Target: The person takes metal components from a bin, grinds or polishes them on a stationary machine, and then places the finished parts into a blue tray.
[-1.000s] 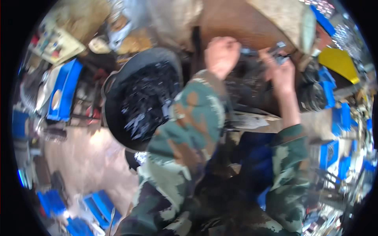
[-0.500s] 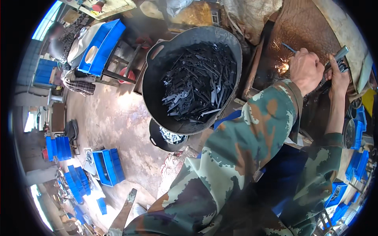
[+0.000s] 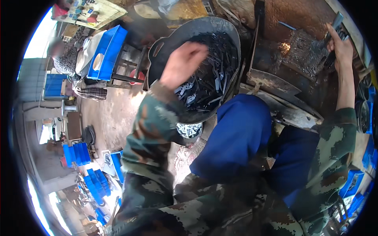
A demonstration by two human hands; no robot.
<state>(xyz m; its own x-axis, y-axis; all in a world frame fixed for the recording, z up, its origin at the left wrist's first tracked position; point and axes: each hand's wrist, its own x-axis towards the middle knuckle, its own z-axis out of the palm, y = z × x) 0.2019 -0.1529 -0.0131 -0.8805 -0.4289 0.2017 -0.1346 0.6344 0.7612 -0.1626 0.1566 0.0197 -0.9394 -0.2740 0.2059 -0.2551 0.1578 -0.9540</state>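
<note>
Left hand (image 3: 182, 65) has swung from the grinder to the pan (image 3: 165, 43), fingers loosely apart over blades (image 3: 214, 74); right hand (image 3: 341, 46) grips a blade

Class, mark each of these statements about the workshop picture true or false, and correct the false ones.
1. The left hand is over the large black metal basin of dark metal pieces. True.
2. The right hand rests on the person's knee. False: it is raised at the rusty brown machine, holding a dark flat metal piece.
3. Sparks show on the machine. True.
4. The basin is empty. False: it holds many metal pieces.
5. Blue plastic crates stand on the floor at the left. True.
</note>
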